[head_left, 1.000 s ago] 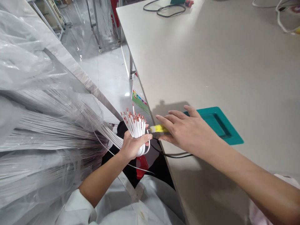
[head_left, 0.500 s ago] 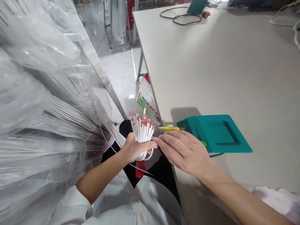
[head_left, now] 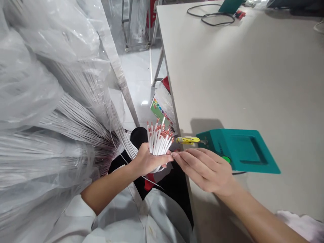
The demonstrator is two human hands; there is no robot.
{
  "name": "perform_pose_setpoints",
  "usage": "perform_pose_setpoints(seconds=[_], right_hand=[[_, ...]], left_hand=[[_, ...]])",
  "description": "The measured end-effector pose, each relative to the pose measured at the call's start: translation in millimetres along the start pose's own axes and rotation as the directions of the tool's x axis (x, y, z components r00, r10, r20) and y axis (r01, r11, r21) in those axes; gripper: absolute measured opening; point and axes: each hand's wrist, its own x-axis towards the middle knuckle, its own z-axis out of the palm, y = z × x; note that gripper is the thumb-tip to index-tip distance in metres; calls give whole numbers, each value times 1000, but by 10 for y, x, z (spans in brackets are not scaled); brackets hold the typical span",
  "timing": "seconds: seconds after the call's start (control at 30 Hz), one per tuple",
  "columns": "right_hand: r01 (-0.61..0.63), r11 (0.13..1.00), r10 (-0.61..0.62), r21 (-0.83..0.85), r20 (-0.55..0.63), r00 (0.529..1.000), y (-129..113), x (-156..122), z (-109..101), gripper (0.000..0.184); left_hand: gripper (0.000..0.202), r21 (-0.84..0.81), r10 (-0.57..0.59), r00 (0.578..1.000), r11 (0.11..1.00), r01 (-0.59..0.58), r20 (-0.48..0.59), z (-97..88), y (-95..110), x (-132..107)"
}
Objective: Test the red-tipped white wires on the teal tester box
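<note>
My left hand [head_left: 149,158] is wrapped round a bundle of white wires [head_left: 159,143], whose bare copper ends point up and away from me. Below the fist the wires bend back in a loop. My right hand [head_left: 204,168] is closed in a pinch beside the left thumb, at the bundle's right edge. A small pale bit shows at its fingertips, seemingly one white wire; the fingers cover most of it. Just beyond the right hand, a yellow clip [head_left: 187,140] sticks out from a teal sloped device [head_left: 231,135] with a green button, on the table.
To my left hang many long white wires [head_left: 78,111] under clear plastic sheeting [head_left: 63,37]. The pale table [head_left: 215,84] fills the right side. A looped black cable [head_left: 217,23] lies at its far end. A printed box [head_left: 162,104] stands on the floor beside the table.
The view has shifted slightly, so the table, device and hands appear farther right. Both hands stay together at the bundle, and more of the yellow clip shows above my right hand.
</note>
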Motion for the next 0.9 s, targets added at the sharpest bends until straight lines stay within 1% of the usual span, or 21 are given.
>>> perform_pose_setpoints(seconds=[0.1,0.17,0.33,0.4,0.47,0.57,0.63,0.7,0.8,0.83,0.9], right_hand=[[-41,999,41,-12,-10,999,-16,-30,17,29],[-81,997,81,-1,-14,997,-28,-61,36,32],[-210,973,211,92,-1,978,-46,-107,100,24],[-303,940,307,157,2,952,-65,-93,127,21],[-419,879,426,228,19,905,-98,-60,147,17],[-589,722,605,362,82,792,-172,7,160,14],[-688,582,711,434,139,689,-226,51,162,12],[-765,432,795,478,198,573,-274,88,165,11],[-820,193,877,540,280,390,-329,125,180,10],[-820,95,887,565,327,328,-342,132,187,10],[-791,-132,866,598,457,201,-360,141,200,11]], left_hand=[[14,-19,-9,999,1000,8,-51,22,23,-8],[14,-35,-21,996,999,18,-82,33,21,-11],[12,6,-37,992,999,38,-119,47,16,-14],[10,13,-38,989,999,40,-141,55,23,-9],[8,-6,-32,987,999,31,-156,63,25,-1],[8,-24,15,986,1000,-19,-167,71,-7,14],[11,-6,60,984,998,-61,-169,70,-54,21],[15,29,110,979,994,-107,-169,70,-105,25],[15,72,170,965,985,-158,-198,77,-159,27],[15,82,181,960,983,-167,-216,80,-171,27],[14,99,193,949,980,-174,-248,82,-197,27]])
